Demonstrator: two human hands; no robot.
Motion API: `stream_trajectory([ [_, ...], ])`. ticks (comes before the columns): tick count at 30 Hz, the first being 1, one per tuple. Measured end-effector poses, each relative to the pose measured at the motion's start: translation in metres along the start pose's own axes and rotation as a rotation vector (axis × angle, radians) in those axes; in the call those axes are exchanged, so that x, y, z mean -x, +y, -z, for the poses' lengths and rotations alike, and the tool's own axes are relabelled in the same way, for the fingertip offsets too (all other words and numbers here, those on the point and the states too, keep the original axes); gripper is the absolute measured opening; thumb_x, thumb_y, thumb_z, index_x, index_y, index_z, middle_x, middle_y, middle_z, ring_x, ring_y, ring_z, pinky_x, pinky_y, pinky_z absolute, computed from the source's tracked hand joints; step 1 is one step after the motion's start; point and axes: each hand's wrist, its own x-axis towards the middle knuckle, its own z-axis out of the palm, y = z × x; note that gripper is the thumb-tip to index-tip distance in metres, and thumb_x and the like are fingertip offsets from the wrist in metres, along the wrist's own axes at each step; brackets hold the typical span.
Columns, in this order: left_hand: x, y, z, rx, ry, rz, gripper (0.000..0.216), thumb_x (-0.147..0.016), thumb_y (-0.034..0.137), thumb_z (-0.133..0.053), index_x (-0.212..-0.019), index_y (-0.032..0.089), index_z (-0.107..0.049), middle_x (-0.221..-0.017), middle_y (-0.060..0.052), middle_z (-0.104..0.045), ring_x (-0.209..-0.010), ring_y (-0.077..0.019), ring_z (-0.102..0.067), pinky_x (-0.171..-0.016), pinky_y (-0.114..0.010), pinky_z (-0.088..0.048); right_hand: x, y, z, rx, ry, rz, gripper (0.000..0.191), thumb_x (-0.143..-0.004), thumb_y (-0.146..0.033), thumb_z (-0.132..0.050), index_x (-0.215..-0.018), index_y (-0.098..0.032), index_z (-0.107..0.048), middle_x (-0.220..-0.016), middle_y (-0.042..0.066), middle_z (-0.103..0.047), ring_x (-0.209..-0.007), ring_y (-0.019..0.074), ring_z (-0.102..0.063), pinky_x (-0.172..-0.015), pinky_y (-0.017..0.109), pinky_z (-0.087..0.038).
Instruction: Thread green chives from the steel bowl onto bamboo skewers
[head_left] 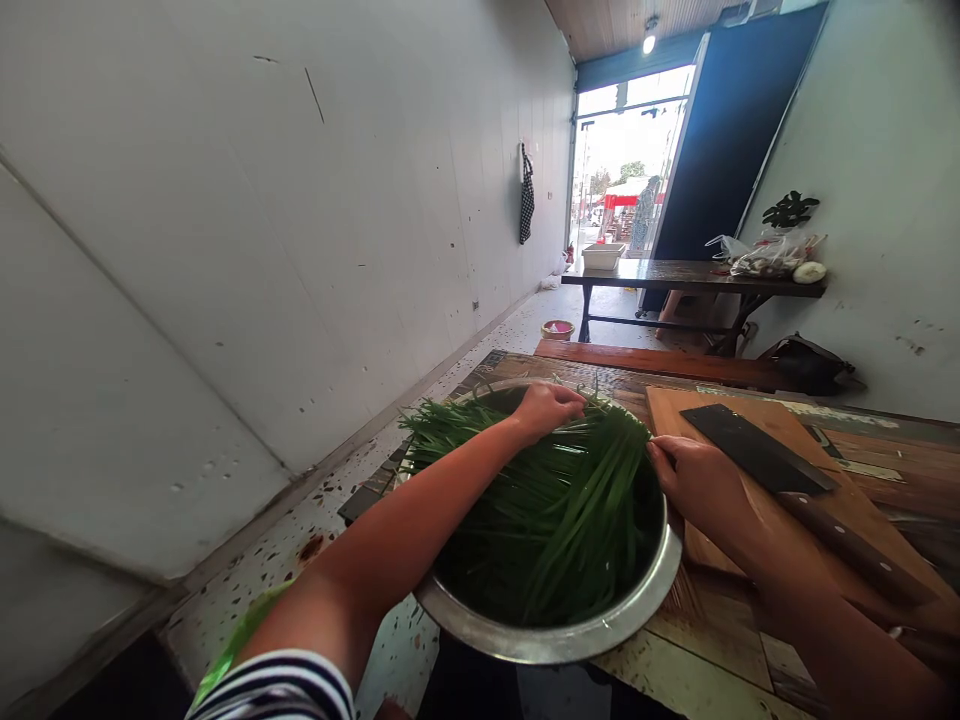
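A wide metal basin (551, 640) stands at the table's near edge, filled with long green garlic chives (577, 520). Some of the chives stick out over its left rim. Over the far side of the basin, my left hand (551, 408) is closed, its fingertips pinched on thin ends of chives. At the right rim my right hand (697, 478) has thumb and fingers pressed together at the edge of the bunch of chives. Just right of that hand, a cleaver (757, 445) with a dark blade and brown handle lies on a wooden cutting board (667, 405).
A wooden bench (652, 365) runs beyond the table. Farther back, a dark table (675, 270) holds a white tub (602, 256) and plastic bags of produce (772, 258). A black bag (810, 362) lies at the right. The white wall (300, 250) rises on the left.
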Motion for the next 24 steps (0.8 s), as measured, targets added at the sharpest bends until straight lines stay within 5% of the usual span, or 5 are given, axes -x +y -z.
stream_trajectory([
  [7, 0.016, 0.028, 0.007, -0.346, -0.191, -0.264, 0.021, -0.071, 0.022, -0.067, -0.09, 0.018, -0.075, -0.085, -0.001, -0.072, -0.074, -0.0109, -0.062, -0.073, -0.019, -0.047, 0.0, 0.001, -0.001, -0.009, 0.029, 0.006, 0.035, -0.09, -0.032, -0.037, -0.081, -0.019, -0.068, -0.08, 0.006, -0.072, -0.071, 0.0187, -0.064, -0.062, 0.028, -0.04],
  [13, 0.005, 0.02, 0.031, -0.569, -0.002, -0.222, 0.015, -0.072, 0.025, -0.064, -0.077, 0.017, -0.076, -0.065, -0.001, -0.067, -0.062, -0.011, -0.057, -0.06, -0.019, -0.041, -0.001, 0.003, -0.004, -0.005, 0.024, 0.008, 0.032, -0.09, -0.032, -0.038, -0.084, -0.019, -0.068, -0.083, 0.006, -0.072, -0.075, 0.02, -0.064, -0.063, 0.029, -0.039],
  [24, -0.01, 0.0, 0.014, -0.764, -0.225, -0.367, 0.011, -0.064, 0.021, -0.069, -0.073, 0.018, -0.075, -0.068, -0.001, -0.066, -0.061, -0.0114, -0.053, -0.057, -0.022, -0.035, 0.0, -0.001, 0.001, 0.007, 0.008, -0.012, 0.033, -0.09, -0.033, -0.038, -0.084, -0.019, -0.068, -0.085, 0.006, -0.072, -0.076, 0.0198, -0.065, -0.063, 0.028, -0.04],
])
